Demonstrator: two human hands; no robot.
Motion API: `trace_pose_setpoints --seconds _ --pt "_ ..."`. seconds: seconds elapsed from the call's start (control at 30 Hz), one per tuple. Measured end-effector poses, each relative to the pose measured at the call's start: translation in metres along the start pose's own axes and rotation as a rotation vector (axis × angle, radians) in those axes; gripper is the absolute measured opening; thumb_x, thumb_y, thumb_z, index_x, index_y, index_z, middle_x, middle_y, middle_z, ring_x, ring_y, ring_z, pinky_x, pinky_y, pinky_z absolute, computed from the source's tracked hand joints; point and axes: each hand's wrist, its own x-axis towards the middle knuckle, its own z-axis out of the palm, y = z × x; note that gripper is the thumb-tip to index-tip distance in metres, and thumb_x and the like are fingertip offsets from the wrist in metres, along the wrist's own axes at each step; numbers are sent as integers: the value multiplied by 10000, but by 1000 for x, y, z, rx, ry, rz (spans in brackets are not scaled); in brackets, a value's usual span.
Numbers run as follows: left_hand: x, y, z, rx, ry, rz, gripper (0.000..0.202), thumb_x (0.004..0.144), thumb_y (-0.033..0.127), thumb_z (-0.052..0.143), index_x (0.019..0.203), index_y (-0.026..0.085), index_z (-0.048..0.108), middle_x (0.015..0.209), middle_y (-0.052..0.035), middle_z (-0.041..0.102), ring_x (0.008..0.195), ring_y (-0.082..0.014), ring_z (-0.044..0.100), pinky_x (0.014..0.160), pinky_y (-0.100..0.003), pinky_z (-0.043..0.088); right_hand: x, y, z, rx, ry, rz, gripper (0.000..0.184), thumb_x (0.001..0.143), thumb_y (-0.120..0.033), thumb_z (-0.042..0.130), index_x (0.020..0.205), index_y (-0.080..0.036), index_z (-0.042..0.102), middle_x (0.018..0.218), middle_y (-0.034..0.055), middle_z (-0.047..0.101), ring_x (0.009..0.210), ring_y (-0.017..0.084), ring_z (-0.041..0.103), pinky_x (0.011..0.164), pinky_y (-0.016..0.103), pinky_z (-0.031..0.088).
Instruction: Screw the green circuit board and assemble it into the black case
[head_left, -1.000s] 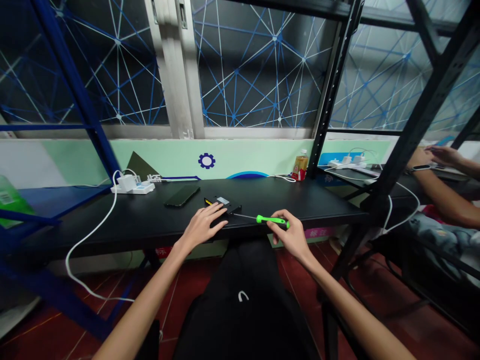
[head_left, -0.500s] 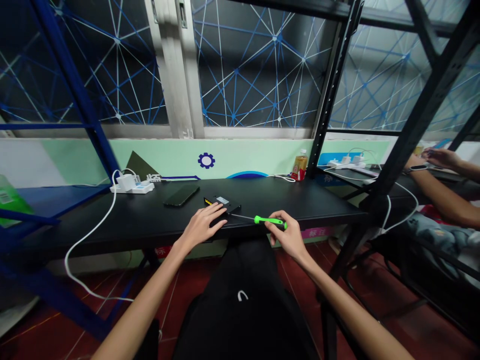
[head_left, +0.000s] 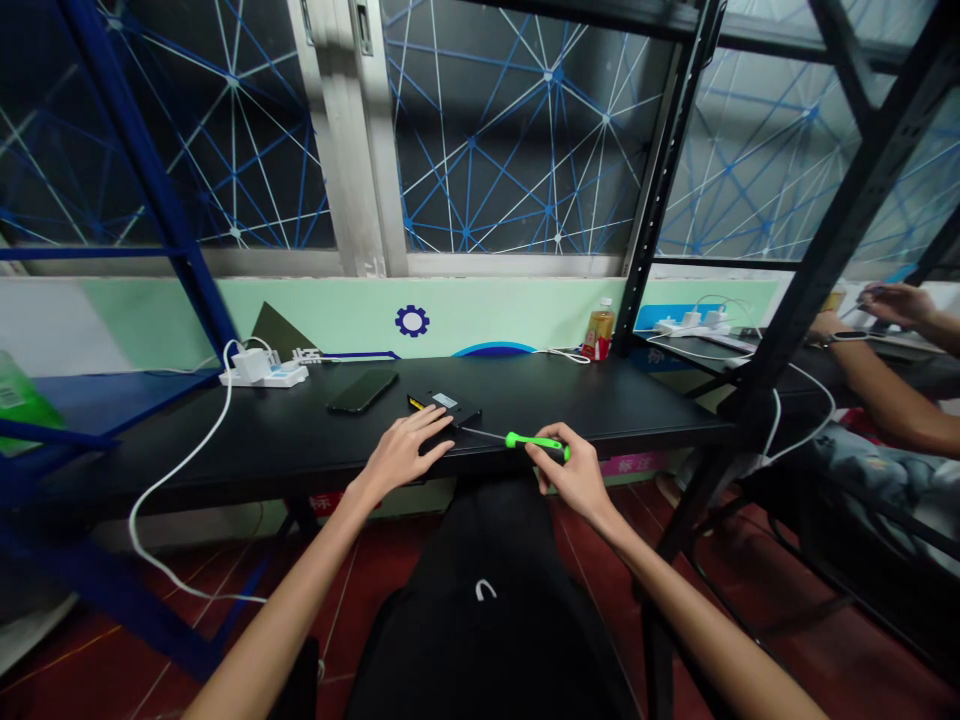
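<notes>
My right hand (head_left: 574,468) is closed around the handle of a green and black screwdriver (head_left: 525,441). Its thin metal shaft points left, and the tip reaches the near side of a small black box-shaped device (head_left: 466,411) with a pale label on top. Over the device's left part lies my left hand (head_left: 405,447), fingers stretched out and thumb apart near the desk's front edge. A yellow strip (head_left: 415,402) shows at the device's left end. My fingers cover part of the device, so I cannot tell its exact kind.
On the black desk (head_left: 540,385) a dark phone (head_left: 364,391) lies left of the device. Behind it is a white power strip (head_left: 289,375) with a hanging cable. A drink bottle (head_left: 599,330) stands at the back right. Another person's arm (head_left: 892,375) is at the neighbouring desk.
My right hand and the screwdriver have shifted slightly left, toward the device. My left hand stays in place. The other person's hands at the right have moved a little.
</notes>
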Motion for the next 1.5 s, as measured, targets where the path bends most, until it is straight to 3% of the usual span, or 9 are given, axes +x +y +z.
trace_pose_setpoints --seconds 0.2,0.4,0.53,0.73,0.93,1.03,1.17,1.33,1.5 --pt "1 1 0 -13 -7 -3 465 959 488 494 1311 215 626 1394 -83 585 1349 -278 487 1062 -475 463 -5 -14 -1 -224 -30 -51 351 915 -541 541 807 -213 605 491 -23 570 432 170 605 505 259 438" --pt "0 2 0 -23 8 -16 469 948 495 514 1298 209 637 1393 -88 583 1333 -280 505 1047 -464 482 -6 -18 -6 -99 -122 9 338 907 -462 545 1148 -248 444 691 -55 603 436 138 572 490 252 446" --pt "0 1 0 -38 14 -16 456 944 492 519 1301 232 636 1391 -71 585 1328 -284 509 1042 -472 486 -5 -14 -6 68 -162 53 279 921 -487 519 1038 -253 424 541 -89 548 397 152 555 447 238 422" --pt "-1 0 2 -49 35 -10 453 940 496 526 1298 243 639 1387 -63 590 1320 -283 517 1047 -473 482 -4 -15 -6 -306 -50 -79 406 978 -535 391 733 -228 494 517 -31 503 495 150 530 545 257 375" --pt "0 1 1 -28 11 -22 470 943 501 518 1304 224 635 1385 -77 589 1325 -289 510 1039 -478 487 -3 -15 -12 -288 -116 -44 363 876 -523 571 1071 -225 500 677 -39 589 500 146 515 543 250 375" --pt "0 2 1 -38 14 -26 476 937 515 523 1306 236 635 1385 -72 589 1330 -294 504 1049 -481 478 -3 -13 -12 -292 -156 -8 315 893 -524 541 1004 -234 494 506 -75 513 447 169 531 540 252 371" --pt "0 2 0 -32 0 -30 504 931 543 521 1317 237 628 1398 -74 579 1348 -293 483 1059 -470 470 -4 -12 -8 -503 -55 -35 377 945 -569 427 818 -232 540 494 -15 509 520 214 588 565 277 348" --pt "-1 2 0 -39 4 -28 499 928 548 521 1303 240 637 1388 -69 588 1336 -290 498 1054 -465 474 -4 -19 -10 -407 -119 -84 380 935 -501 473 1179 -210 486 627 -27 578 537 198 585 597 279 397" --pt "-1 2 -1 -37 0 -22 512 931 549 517 1309 224 631 1395 -74 582 1326 -290 510 1055 -463 470 -7 -18 -7 -356 -159 -94 295 951 -485 455 1077 -220 478 544 -55 526 483 187 552 549 259 358"
